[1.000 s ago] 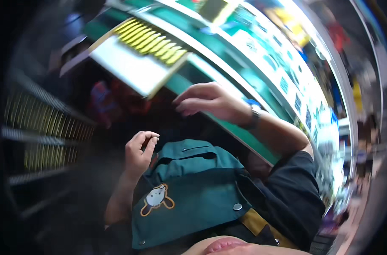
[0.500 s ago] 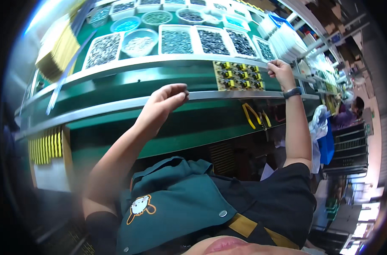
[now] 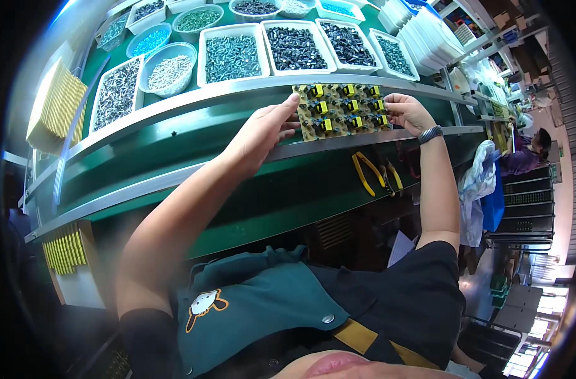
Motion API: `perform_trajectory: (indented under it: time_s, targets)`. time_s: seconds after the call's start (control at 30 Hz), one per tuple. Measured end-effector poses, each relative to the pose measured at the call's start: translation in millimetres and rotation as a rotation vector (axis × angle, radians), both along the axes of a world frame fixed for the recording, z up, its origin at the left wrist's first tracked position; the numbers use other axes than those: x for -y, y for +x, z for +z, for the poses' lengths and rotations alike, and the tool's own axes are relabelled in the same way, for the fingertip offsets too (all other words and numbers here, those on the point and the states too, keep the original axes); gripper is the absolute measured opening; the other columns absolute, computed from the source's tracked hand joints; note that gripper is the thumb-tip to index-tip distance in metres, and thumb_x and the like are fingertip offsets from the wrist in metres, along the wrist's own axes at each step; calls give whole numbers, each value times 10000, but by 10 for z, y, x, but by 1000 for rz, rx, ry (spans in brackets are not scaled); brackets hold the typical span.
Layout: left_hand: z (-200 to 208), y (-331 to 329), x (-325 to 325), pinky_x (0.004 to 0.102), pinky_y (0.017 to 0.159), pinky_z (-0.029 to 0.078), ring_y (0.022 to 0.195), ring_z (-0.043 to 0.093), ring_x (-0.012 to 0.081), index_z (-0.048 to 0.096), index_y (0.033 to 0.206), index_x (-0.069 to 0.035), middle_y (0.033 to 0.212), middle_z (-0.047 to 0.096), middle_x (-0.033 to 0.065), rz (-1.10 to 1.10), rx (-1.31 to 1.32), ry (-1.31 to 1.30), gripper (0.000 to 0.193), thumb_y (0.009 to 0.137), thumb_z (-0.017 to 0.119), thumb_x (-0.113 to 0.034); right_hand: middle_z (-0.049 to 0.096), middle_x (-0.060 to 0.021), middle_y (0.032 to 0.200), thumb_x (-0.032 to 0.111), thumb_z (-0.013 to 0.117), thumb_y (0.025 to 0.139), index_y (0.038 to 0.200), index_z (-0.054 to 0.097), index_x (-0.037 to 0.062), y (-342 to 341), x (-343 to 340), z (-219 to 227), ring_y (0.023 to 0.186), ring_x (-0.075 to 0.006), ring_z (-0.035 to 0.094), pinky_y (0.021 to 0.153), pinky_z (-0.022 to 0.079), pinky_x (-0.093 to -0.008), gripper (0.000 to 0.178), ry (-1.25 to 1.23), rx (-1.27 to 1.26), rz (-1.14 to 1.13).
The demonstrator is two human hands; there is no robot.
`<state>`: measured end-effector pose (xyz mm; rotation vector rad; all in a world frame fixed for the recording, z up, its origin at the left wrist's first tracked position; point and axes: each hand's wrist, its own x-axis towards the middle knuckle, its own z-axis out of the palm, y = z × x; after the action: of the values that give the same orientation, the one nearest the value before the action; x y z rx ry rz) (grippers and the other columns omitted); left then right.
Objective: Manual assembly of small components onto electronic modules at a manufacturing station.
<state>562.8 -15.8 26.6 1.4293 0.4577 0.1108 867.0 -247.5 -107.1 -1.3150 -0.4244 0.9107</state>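
A tan circuit-board panel (image 3: 342,110) lies on the green surface (image 3: 193,129), between two metal rails, just in front of the row of parts trays. It carries yellow components and dark blue ones in rows; about nine yellow parts can be counted, though blur makes the count uncertain. The left hand (image 3: 257,134) touches the panel's left edge with its fingertips, fingers extended and grip open. The right hand (image 3: 406,112) curls over the panel's right edge, thumb beneath, its grip closed on the panel; a dark watch (image 3: 430,133) sits on that wrist. Behind the panel stand five rectangular white trays (image 3: 295,45) of dark and grey small parts, and round bowls (image 3: 168,63) further left. Yellow-handled pliers (image 3: 365,172) lie below the front rail. A stack of yellow boards (image 3: 53,107) rests at far left.
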Motion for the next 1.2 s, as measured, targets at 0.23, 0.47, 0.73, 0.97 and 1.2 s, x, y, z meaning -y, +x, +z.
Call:
perform_trajectory:
  time_s: [0.23, 0.47, 0.73, 0.97, 1.2]
  targets:
    - [-16, 17, -49, 309, 1010, 494, 1073, 605, 189, 627, 1230, 130, 1180, 646, 179, -20, -29, 42, 636, 1065, 568, -481, 649, -35, 884, 35, 656, 983, 1067, 664, 41, 55, 16, 22, 682, -80, 579, 634, 481, -190, 85, -24, -4, 103]
    - [185, -489, -64, 286, 957, 509, 991, 615, 163, 664, 1168, 112, 1079, 667, 145, 58, -13, 19, 603, 1059, 581, -476, 614, -12, 852, 48, 622, 1002, 1105, 642, 34, -388, -38, 475, 645, -68, 556, 565, 437, -181, 106, -24, 32, 161]
    - [893, -2396, -100, 268, 936, 532, 1003, 645, 159, 643, 1225, 78, 1115, 678, 136, 209, -55, 134, 434, 1059, 626, -323, 635, -26, 900, 28, 623, 998, 1113, 625, 14, -1798, -588, 1401, 645, -62, 582, 613, 500, -181, 116, -8, 71, 461]
    - [637, -2238, -25, 303, 956, 546, 1034, 658, 175, 623, 1256, 99, 1166, 680, 157, 263, 42, 72, 372, 1048, 631, -209, 647, -60, 930, 86, 648, 1010, 1110, 629, 8, -1588, -488, 1840, 672, -93, 606, 629, 516, -207, 128, -212, 102, 552]
    - [470, -3540, -206, 333, 905, 570, 997, 676, 211, 642, 1225, 116, 1127, 690, 190, 467, -202, 80, 366, 1035, 631, -197, 670, -80, 932, 94, 628, 1023, 1116, 645, -4, -2833, -1028, 1668, 712, -131, 630, 671, 535, -246, 136, -314, 68, 723]
